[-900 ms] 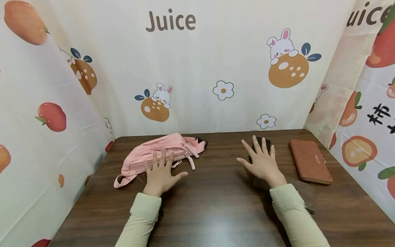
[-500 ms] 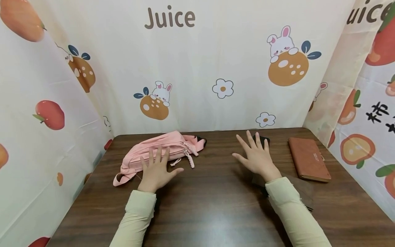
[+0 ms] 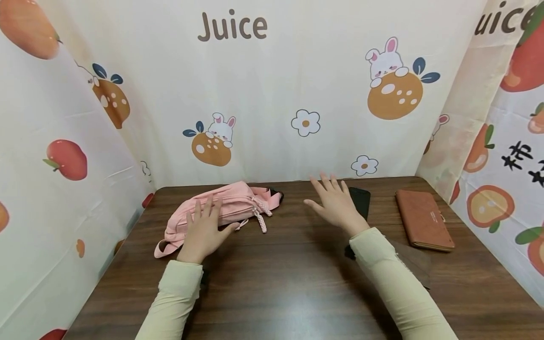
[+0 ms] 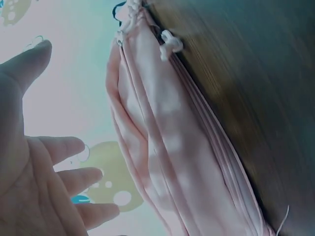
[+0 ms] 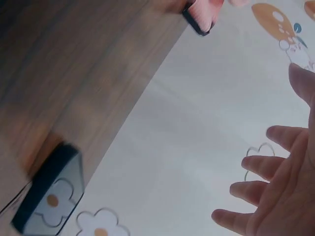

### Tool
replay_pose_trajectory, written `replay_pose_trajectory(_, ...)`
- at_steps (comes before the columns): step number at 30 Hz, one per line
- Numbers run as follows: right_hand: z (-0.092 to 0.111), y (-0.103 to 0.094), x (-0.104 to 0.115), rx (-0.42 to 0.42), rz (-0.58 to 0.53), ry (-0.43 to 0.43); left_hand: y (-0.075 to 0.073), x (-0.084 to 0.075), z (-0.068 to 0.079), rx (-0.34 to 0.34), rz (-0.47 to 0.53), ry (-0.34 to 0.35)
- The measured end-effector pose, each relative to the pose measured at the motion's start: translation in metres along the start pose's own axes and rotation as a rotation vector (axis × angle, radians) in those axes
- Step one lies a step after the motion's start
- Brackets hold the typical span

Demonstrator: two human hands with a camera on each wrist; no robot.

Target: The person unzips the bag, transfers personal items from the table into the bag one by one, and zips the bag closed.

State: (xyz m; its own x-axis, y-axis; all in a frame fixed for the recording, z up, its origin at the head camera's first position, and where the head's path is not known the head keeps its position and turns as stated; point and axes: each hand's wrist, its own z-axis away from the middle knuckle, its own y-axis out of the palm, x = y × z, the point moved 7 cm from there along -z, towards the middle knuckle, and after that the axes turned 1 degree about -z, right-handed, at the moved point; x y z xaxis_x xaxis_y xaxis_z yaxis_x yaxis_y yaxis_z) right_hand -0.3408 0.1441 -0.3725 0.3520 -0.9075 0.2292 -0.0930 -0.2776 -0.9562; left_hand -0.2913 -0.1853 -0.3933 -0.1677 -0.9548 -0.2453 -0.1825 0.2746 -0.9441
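Note:
My left hand [image 3: 204,233], fingers spread and straight, overlaps the front of a pink waist bag [image 3: 238,193] in the head view. In the left wrist view a gap shows between these fingers and the bag [image 4: 172,132], with its zips and white cord pull [image 4: 171,45]. Also spread and holding nothing, my right hand [image 3: 337,203] hovers over the back of the table. Just to its right lies a black phone [image 3: 361,200], partly covered by the hand. The phone's glossy screen [image 5: 54,196] reflects a printed flower in the right wrist view.
A brown leather notebook [image 3: 425,219] lies at the right of the wooden table [image 3: 272,283]. Partly hidden under my right forearm is a flat, dark, see-through item [image 3: 412,259]. A printed curtain [image 3: 276,85] stands close behind the table and along both sides.
Both hands have drifted left, the right one away from over the phone, which now shows more. The left hand has also come slightly nearer. The things on the table have stayed put.

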Motion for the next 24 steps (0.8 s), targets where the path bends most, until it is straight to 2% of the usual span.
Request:
replay_pose_trajectory(4,-0.014,0.000,0.014,-0.021,-0.040,-0.037,-0.007,0.010,0.000,-0.023,0.008,-0.006)
replay_pose_trajectory(13,-0.044,0.010,0.044,-0.016,-0.133,-0.071,-0.012,0.044,0.003,0.014,0.023,-0.069)
replay_pose_trajectory(24,-0.068,0.033,0.085,0.015,-0.149,-0.148,-0.013,0.072,0.002,0.039,0.062,-0.124)
